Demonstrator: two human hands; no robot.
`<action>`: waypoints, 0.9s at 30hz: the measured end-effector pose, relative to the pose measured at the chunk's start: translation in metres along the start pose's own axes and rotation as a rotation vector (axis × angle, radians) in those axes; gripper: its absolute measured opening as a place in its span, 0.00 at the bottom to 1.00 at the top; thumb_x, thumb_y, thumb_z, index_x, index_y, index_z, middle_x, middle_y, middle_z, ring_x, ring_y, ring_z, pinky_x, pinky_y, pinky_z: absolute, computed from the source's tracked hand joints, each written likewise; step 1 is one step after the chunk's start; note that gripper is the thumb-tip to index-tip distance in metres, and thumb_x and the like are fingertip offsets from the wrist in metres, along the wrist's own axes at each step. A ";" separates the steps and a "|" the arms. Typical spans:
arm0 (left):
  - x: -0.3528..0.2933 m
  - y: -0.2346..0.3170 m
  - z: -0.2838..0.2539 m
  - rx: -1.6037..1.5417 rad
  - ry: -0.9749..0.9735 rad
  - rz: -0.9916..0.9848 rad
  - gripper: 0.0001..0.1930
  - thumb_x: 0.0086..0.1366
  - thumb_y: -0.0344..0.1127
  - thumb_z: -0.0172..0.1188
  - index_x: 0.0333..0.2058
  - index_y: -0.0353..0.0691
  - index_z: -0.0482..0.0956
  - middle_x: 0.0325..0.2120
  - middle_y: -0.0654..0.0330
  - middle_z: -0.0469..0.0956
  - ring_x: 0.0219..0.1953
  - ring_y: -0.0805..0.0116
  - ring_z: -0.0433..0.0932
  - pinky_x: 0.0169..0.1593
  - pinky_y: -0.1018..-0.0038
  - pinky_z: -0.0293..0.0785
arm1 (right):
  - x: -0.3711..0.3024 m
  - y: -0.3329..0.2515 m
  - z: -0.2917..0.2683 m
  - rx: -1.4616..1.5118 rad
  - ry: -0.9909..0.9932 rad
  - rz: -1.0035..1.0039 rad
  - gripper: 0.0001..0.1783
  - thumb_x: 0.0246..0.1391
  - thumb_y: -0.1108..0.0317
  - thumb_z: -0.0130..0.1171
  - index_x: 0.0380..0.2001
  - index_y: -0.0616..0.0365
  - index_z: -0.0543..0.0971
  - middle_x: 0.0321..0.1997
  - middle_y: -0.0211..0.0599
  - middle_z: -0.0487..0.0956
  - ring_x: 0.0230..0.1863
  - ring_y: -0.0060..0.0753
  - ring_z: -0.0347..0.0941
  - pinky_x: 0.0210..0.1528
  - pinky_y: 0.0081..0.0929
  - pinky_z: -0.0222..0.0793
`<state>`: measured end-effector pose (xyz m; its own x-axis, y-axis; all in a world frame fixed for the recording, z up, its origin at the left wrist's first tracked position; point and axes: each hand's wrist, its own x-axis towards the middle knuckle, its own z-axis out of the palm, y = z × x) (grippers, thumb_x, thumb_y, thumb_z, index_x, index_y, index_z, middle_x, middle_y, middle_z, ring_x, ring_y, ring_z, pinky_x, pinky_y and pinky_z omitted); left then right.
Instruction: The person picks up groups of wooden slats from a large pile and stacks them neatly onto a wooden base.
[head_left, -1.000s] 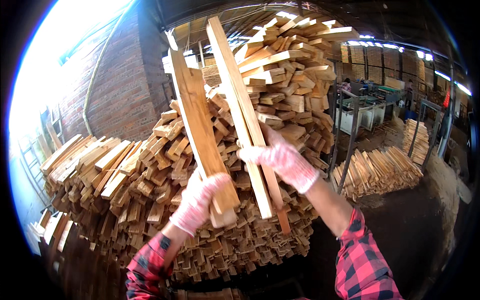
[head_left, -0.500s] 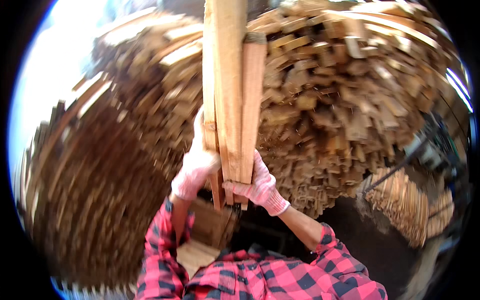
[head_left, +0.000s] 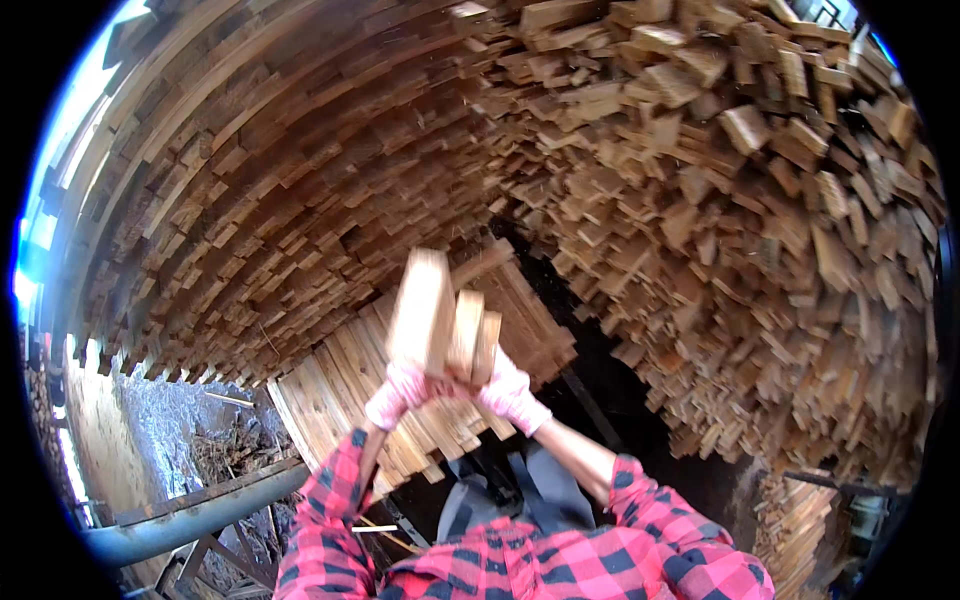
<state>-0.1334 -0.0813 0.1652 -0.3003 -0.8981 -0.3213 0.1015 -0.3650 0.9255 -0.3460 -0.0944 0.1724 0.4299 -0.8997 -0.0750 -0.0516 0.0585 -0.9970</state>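
Note:
Between my two gloved hands is a small bundle of wooden planks (head_left: 422,310), held out in front of my body with the cut ends pointing away. My left hand (head_left: 403,388), in a pink-and-white knit glove, is closed around the bundle's left side near its base. From the right, my right hand (head_left: 510,392) in a matching glove grips the same bundle. The fingers beneath the planks are partly hidden. Just below and behind the bundle lies a layer of planks (head_left: 345,365) set side by side.
A tall, orderly stack of planks (head_left: 290,190) rises ahead and to the left. On the right stands a big heap of loose wood pieces (head_left: 720,210). A blue-grey pipe (head_left: 200,515) runs at lower left, and a smaller wood pile (head_left: 795,525) sits at lower right.
I have turned left, so the orderly stack and plank layer now lie ahead. The bundle has gone from upright and tall in view to foreshortened, still in both hands.

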 end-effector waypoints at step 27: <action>-0.042 -0.279 -0.086 -0.697 0.829 -0.400 0.36 0.58 0.58 0.70 0.62 0.48 0.75 0.59 0.66 0.74 0.58 0.69 0.69 0.59 0.66 0.59 | 0.123 0.244 0.058 -0.762 -0.075 0.404 0.41 0.60 0.47 0.61 0.73 0.38 0.59 0.71 0.63 0.63 0.69 0.63 0.64 0.68 0.45 0.64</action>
<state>-0.0680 0.0370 -0.0967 0.2597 -0.4789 -0.8386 0.7191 -0.4837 0.4990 -0.2533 -0.1661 -0.0809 0.3054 -0.8403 -0.4480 -0.7918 0.0372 -0.6096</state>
